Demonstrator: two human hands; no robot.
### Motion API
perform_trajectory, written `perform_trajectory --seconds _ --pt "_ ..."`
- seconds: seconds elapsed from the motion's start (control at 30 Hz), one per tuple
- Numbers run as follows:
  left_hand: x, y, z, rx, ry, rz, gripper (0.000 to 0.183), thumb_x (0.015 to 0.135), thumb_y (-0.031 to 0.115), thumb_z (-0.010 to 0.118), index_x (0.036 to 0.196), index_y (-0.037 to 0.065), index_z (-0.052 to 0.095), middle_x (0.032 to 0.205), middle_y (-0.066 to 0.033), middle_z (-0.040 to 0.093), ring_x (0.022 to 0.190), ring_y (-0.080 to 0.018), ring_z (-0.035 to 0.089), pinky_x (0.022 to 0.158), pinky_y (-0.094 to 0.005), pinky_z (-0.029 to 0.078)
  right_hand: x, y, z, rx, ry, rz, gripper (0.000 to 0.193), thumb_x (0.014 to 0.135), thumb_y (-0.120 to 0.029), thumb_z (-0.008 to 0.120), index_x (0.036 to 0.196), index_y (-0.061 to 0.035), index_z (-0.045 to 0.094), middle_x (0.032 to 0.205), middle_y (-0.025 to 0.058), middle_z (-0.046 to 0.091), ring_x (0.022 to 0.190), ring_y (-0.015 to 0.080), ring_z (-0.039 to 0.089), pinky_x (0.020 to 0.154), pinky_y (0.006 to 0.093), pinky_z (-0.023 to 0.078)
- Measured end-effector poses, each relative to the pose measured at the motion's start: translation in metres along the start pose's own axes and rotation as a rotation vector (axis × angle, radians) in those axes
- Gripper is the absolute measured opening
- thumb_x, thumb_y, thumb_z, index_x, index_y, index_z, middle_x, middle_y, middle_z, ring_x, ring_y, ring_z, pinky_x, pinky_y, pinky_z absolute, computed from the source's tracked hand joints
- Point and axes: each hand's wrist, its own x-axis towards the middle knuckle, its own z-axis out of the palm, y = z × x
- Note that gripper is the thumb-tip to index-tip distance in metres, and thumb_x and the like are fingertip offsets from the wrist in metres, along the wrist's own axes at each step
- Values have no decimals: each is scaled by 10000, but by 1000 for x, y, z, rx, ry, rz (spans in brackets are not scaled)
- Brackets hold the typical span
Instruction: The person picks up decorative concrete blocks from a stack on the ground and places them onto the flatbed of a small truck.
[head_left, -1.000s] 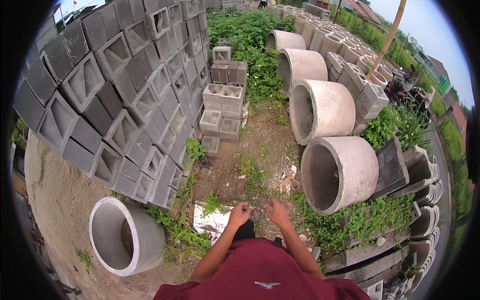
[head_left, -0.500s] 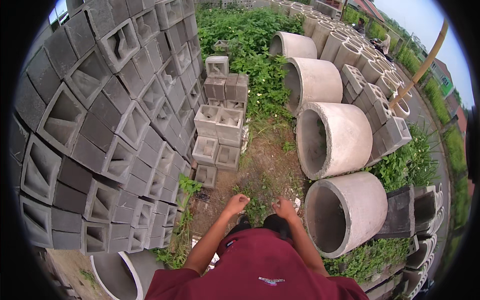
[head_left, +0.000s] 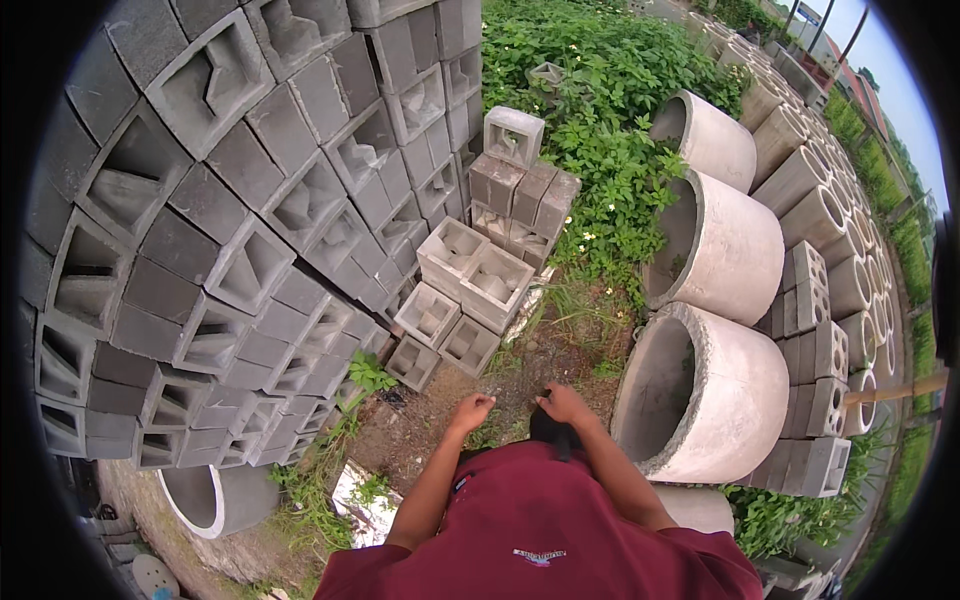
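Note:
My left hand (head_left: 472, 412) hovers above the bare ground in front of me, its fingers curled in and nothing visible in them. A short way to its right, my right hand (head_left: 564, 403) is also loosely closed, with no object showing. Neither hand touches anything. Closest ahead are hollow concrete blocks: a small low block (head_left: 411, 363) and another open-faced block (head_left: 470, 346) beside it. Behind these, larger grey blocks (head_left: 478, 270) are stacked, and farther back a single pale block (head_left: 513, 137) sits on top of darker ones.
A tall wall of patterned ventilation blocks (head_left: 240, 270) rises on my left. Large concrete pipe rings (head_left: 735, 395) lie along the right, with several upright pipes (head_left: 815, 215) beyond. Leafy plants (head_left: 600, 90) grow ahead. Another concrete ring (head_left: 245, 500) lies at lower left.
My view has turned toward the left and moved forward, so the block stack and rings sit nearer and farther right. Both hands remain closed in front of me.

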Motion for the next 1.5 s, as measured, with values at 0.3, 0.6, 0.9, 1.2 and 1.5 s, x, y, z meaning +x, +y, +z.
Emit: perform_trajectory --seconds 0.3,0.6,0.9,1.2,1.5 --pt "71 98 21 -283 256 -14 359 895 336 664 1061 18 657 999 -141 704 948 -235 675 848 -347 513 165 23 -105 -127 -120 -127 486 868 -348 640 1199 -6 537 913 234 678 925 429 644 816 515 507" --pt "200 72 27 -140 364 -279 377 837 334 674 1027 9 662 943 -147 712 892 -252 688 818 -358 522 285 54 -114 -74 -189 -138 481 851 -291 649 1249 -49 533 963 259 669 933 438 645 812 525 516" --pt "276 73 15 -72 376 -622 485 838 449 606 1143 73 633 1137 -224 658 1097 -374 615 935 -455 485 412 81 -104 -143 -462 -231 563 885 -255 633 1346 -9 424 1039 277 639 999 451 607 858 502 505" --pt "353 77 63 -239 560 -896 750 781 397 699 1353 -9 434 1309 -278 532 1205 -382 541 1011 -426 445 532 87 -52 -35 -584 -306 720 841 -296 690 1401 2 348 1269 305 536 1171 451 532 967 501 457" --pt "421 28 98 -460 580 -841 940 691 232 754 1467 -1 277 1286 -279 560 1195 -404 552 1023 -417 450 599 101 -1 -87 -869 -90 958 801 -409 758 1473 29 234 1450 254 408 1335 355 429 1090 400 355"
